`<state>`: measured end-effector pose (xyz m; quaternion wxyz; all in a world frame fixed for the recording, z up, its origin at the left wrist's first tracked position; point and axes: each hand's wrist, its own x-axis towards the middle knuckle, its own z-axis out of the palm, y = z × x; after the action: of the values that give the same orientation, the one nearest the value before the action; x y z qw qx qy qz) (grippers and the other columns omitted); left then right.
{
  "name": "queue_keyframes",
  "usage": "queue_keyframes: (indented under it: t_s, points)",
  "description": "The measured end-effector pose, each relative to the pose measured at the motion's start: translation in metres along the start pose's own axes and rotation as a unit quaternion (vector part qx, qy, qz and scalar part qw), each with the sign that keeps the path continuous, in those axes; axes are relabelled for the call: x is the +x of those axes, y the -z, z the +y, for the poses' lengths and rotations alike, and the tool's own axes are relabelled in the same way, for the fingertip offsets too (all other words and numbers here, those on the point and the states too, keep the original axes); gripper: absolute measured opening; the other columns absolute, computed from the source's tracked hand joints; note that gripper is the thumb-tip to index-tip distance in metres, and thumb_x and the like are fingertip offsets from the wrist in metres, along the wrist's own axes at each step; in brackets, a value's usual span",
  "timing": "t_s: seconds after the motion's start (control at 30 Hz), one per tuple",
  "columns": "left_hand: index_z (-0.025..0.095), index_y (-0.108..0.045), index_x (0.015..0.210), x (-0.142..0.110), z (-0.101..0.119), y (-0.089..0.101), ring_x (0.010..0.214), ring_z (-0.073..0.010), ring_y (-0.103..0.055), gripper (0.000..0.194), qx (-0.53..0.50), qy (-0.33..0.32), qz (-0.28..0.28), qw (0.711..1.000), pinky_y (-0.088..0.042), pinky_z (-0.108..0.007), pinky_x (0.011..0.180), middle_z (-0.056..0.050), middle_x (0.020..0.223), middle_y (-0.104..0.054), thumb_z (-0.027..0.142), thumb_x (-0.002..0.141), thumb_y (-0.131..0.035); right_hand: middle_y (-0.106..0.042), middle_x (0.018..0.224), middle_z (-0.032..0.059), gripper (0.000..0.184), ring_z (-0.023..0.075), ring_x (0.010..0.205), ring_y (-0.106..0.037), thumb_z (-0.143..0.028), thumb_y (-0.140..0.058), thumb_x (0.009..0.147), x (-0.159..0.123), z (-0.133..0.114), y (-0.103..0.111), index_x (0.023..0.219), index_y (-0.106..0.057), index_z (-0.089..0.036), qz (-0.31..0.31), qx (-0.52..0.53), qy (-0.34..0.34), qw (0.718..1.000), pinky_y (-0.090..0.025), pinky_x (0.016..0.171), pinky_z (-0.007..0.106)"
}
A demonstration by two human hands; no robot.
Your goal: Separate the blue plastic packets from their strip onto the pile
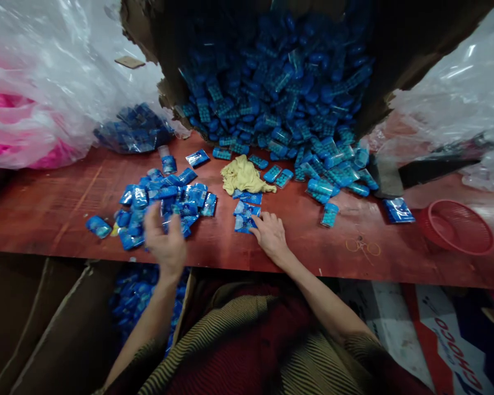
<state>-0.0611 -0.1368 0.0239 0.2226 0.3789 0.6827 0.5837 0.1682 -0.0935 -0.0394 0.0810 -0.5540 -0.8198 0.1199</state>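
My left hand (167, 241) is raised over the near edge of a pile of blue wrapped packets (164, 192). It is smeared by motion, but the thumb and fingers look apart with nothing between them. My right hand (270, 236) rests on the table, its thumb and fingertips closed at the right edge of a flat blue sachet (243, 224). Another blue sachet (246, 209) lies just beyond it, and a third (249, 197) is partly under a crumpled pale yellow cloth (242, 174).
A torn cardboard box (148, 33) spills blue blister-like packs (325, 164) onto the red table (313, 247). A red basket (456, 225) stands at right, near a lone sachet (398, 210). Plastic bags flank the box. Below the edge, a container holds more blue packets (134, 296).
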Motion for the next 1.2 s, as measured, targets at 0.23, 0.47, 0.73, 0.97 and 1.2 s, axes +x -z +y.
queue_keyframes:
  t_s: [0.23, 0.47, 0.73, 0.97, 1.2]
  points:
    - [0.017, -0.063, 0.099, -0.064, -0.019, -0.074, 0.092, -0.0197, -0.064, 0.020, -0.082, 0.067, -0.162, 0.981, -0.048, -0.035, 0.086, -0.009, 0.098, -0.069, 0.024, 0.081, -0.056, -0.063, 0.086, 0.0089, 0.024, 0.0225, 0.082, -0.051, -0.024, -0.044, 0.093, 0.002, 0.001, -0.018, 0.089, -0.066, -0.018, 0.071, -0.062, 0.007, 0.996, -0.033, 0.069, 0.032]
    - [0.017, -0.051, 0.119, -0.061, -0.022, -0.084, 0.078, -0.0146, -0.061, 0.059, -0.100, 0.188, -0.124, 0.969, -0.049, -0.030, 0.073, -0.011, 0.109, -0.063, 0.023, 0.064, -0.072, -0.065, 0.084, 0.0075, 0.027, 0.0198, 0.078, -0.057, -0.029, -0.042, 0.093, 0.002, 0.010, -0.010, 0.089, -0.066, -0.018, 0.183, 0.109, 0.040, 0.976, -0.041, 0.071, 0.031]
    - [0.015, -0.064, 0.069, -0.058, -0.018, -0.095, 0.052, -0.0128, -0.055, 0.016, -0.221, 0.270, -0.179, 0.920, -0.040, -0.026, 0.049, -0.004, 0.063, -0.063, 0.028, 0.062, -0.070, -0.066, 0.089, 0.0060, 0.012, 0.0261, 0.083, -0.062, -0.031, -0.060, 0.079, -0.010, -0.004, 0.007, 0.088, -0.066, -0.028, 0.147, 0.438, 0.008, 0.887, -0.048, 0.075, 0.044]
    - [0.014, -0.061, 0.081, -0.061, -0.019, -0.098, 0.051, -0.0095, -0.056, 0.033, -0.284, 0.302, -0.234, 0.880, -0.044, -0.022, 0.051, -0.001, 0.066, -0.066, 0.034, 0.059, -0.076, -0.061, 0.066, -0.0004, 0.022, 0.0121, 0.060, -0.053, -0.036, -0.069, 0.066, -0.002, -0.011, 0.014, 0.075, -0.062, -0.018, 0.018, 0.710, -0.167, 0.684, -0.045, 0.062, 0.027]
    - [0.011, -0.065, 0.075, -0.061, -0.018, -0.102, 0.048, -0.0101, -0.057, 0.033, -0.271, 0.298, -0.212, 0.891, -0.045, -0.021, 0.047, -0.003, 0.064, -0.067, 0.033, 0.055, -0.078, -0.056, 0.059, -0.0046, 0.016, 0.0090, 0.056, -0.045, -0.032, -0.061, 0.069, -0.001, -0.011, 0.011, 0.065, -0.058, -0.017, 0.058, 0.638, -0.162, 0.750, -0.039, 0.059, 0.023]
